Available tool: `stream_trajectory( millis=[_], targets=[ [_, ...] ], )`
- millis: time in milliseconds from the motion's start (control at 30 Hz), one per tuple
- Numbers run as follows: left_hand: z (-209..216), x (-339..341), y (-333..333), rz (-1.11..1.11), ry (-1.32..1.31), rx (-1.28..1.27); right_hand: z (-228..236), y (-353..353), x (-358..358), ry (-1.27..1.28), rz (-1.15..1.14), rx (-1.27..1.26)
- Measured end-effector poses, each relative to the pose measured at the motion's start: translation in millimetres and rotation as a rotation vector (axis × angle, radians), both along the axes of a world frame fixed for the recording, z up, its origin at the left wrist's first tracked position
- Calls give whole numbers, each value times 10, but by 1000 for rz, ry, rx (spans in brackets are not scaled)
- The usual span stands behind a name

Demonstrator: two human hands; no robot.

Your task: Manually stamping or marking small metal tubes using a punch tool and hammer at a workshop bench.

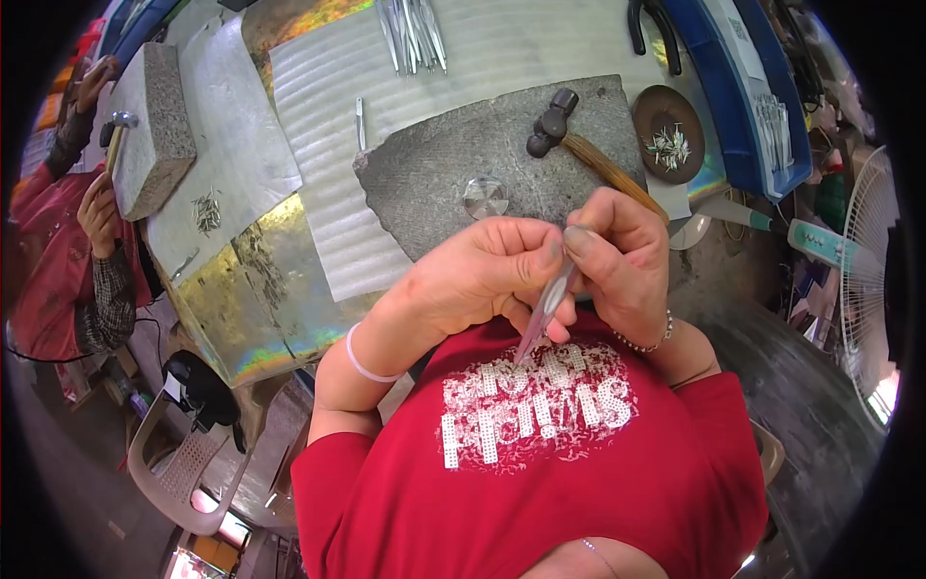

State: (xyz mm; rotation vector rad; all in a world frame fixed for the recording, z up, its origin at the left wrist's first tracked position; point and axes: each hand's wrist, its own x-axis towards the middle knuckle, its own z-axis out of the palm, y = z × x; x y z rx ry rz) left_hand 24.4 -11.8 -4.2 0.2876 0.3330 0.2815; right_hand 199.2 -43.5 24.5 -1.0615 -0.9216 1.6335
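Note:
In front of my red shirt, a pair of slim metal tweezers (549, 307) hangs tilted, its pointed end toward my chest. My left hand (497, 265) is closed around the tweezers, thumb against the bent fingers. My right hand (622, 256) pinches at the upper end, its fingertips meeting those of the left. Whatever small part may lie between the fingertips is hidden. Just beyond the hands is a grey stone slab (434, 174), bearing a ball-peen hammer (553, 124) with a wooden handle and a clear round disc (485, 196).
A brown bowl (667, 135) of small metal pieces sits right of the slab. More tweezers (412, 37) lie on white foam sheeting (318, 87); one slim tool (360, 124) lies apart. At right are a blue bin (743, 96) and fan (868, 280). A co-worker's hand (98, 214) holds another hammer (122, 124) beside a stone block (154, 130).

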Motion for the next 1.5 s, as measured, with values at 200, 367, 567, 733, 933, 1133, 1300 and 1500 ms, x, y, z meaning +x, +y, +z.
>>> stream_trajectory(
  millis=[200, 367, 567, 733, 933, 1133, 1300, 1500],
  targets=[
    [39, -8, -61, 5, 16, 0, 37, -29, 20, -9, 43, 7],
    [-14, -21, -81, 33, 24, -82, -14, 20, -40, 24, 10, -50],
    [-55, 41, -178, 117, -52, -155, 9, 51, -24, 92, -4, -195],
    [18, 26, -191, 150, 51, -62, -52, 50, -15, 116, -48, -217],
    [162, -78, -224, 157, 348, 338, -102, 44, 39, 103, -61, -202],
    [193, -33, -350, 262, 538, 635, -77, 7, -69, -54, -111, -96],
    [223, -38, -330, 267, 564, 670, -74, 13, -73, -50, -102, -109],
    [295, -141, -273, 119, 514, 584, -129, 7, -90, -26, -92, -136]
  ],
)
